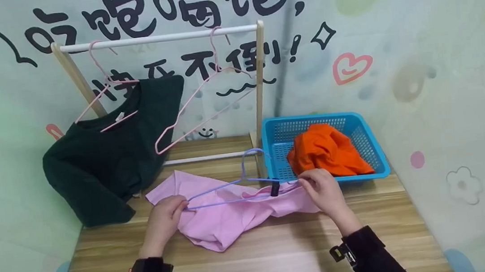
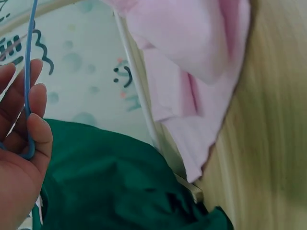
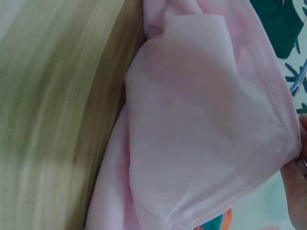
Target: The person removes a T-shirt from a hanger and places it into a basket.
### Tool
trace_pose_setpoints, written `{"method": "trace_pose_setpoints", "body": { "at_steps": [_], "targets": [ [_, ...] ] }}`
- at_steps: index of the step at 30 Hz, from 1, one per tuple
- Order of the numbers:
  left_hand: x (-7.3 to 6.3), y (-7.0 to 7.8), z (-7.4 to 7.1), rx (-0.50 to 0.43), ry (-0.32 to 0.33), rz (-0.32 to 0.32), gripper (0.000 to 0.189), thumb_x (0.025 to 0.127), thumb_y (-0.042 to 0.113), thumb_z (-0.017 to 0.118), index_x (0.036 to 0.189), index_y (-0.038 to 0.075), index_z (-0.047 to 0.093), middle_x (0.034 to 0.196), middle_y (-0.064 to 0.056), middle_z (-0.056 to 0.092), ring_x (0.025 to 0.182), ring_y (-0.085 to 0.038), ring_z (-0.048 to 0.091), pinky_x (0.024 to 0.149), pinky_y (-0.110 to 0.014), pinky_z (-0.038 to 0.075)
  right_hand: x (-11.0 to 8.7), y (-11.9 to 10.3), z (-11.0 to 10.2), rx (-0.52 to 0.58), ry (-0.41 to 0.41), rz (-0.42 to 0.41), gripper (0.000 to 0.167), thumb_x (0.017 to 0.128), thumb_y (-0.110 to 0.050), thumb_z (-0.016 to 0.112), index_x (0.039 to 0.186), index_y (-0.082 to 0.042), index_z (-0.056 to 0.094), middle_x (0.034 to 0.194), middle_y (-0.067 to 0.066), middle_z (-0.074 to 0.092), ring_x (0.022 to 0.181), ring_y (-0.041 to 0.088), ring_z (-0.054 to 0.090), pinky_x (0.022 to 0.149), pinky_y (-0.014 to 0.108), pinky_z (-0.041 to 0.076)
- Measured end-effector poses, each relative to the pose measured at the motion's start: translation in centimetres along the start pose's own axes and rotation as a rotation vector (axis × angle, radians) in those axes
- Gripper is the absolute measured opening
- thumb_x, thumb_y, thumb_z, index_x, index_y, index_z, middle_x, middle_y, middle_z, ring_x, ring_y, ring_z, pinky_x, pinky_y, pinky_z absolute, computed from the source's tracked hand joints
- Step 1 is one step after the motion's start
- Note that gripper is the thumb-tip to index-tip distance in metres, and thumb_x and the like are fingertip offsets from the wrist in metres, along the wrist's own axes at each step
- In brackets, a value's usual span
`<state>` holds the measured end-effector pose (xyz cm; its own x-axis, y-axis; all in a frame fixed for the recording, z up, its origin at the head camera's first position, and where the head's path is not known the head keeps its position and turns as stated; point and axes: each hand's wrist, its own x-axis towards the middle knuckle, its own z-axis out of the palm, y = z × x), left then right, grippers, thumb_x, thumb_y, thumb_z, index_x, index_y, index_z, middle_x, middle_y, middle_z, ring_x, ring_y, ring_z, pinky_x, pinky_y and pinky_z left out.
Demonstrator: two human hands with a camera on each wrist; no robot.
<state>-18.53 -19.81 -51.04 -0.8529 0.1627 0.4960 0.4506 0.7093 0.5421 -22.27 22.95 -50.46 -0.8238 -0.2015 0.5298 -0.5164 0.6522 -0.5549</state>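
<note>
My left hand [image 1: 168, 218] grips the left end of a blue clothes hanger [image 1: 214, 190], its fingers curled round the thin bar in the left wrist view. At the hanger's other end my right hand [image 1: 325, 192] pinches the edge of a pink shirt [image 1: 229, 220]. The shirt hangs in loose folds behind and below the hanger, low over the table. The hanger's right arm runs in at the shirt's neckline, beside a black tag [image 1: 275, 187], and its tip is hidden by cloth and fingers. The hanger's hook points up, away from me.
A wooden rack with a white rail [image 1: 160, 38] stands at the back. On it hang a dark green shirt [image 1: 114, 163] on a pink hanger and a bare pink hanger [image 1: 183, 108]. Behind my right hand, a blue basket [image 1: 380, 160] holds an orange garment [image 1: 327, 152].
</note>
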Motion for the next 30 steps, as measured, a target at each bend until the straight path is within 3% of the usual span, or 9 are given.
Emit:
{"method": "trace_pose_setpoints", "body": {
  "at_steps": [7,12,22,30],
  "targets": [
    [-1.0,-1.1,-1.4,-0.017,0.069,0.019,0.009,0.087,-0.003,0.070,0.087,0.006,0.068,0.088,-0.008,0.069,0.084,-0.027,0.065,0.080,-0.042,0.050,-0.8,1.5,0.0,-0.004,0.045,0.040,0.009,0.090,-0.007,0.073,0.097,-0.003,0.072,0.094,0.011,0.069,0.088,0.029,0.060,0.081,0.044,0.047],
    [-0.9,-1.1,-2.4,-0.015,0.146,-0.010,0.009,0.086,-0.006,0.069,0.088,0.003,0.069,0.088,-0.010,0.069,0.083,-0.028,0.065,0.081,-0.034,0.046,-1.4,2.2,0.3,-0.030,0.052,0.056,0.009,0.091,-0.008,0.071,0.098,-0.003,0.072,0.095,0.012,0.069,0.090,0.031,0.061,0.083,0.045,0.048],
    [0.7,0.7,-5.0,-0.024,0.340,0.014,0.008,0.087,-0.008,0.067,0.087,0.000,0.067,0.081,-0.012,0.067,0.076,-0.028,0.059,0.077,-0.031,0.043,-1.8,1.9,0.8,-0.071,-0.061,-0.022,0.015,0.090,-0.011,0.072,0.104,-0.006,0.071,0.102,0.008,0.069,0.100,0.031,0.059,0.092,0.047,0.047],
    [2.1,1.9,-8.6,-0.016,0.412,-0.062,0.009,0.094,-0.001,0.062,0.086,-0.001,0.067,0.081,-0.011,0.067,0.075,-0.017,0.055,0.076,-0.022,0.040,-1.9,1.8,0.9,-0.073,-0.045,-0.051,0.018,0.090,-0.012,0.073,0.107,-0.006,0.070,0.108,0.010,0.067,0.106,0.032,0.057,0.095,0.048,0.045]
  ]
}}
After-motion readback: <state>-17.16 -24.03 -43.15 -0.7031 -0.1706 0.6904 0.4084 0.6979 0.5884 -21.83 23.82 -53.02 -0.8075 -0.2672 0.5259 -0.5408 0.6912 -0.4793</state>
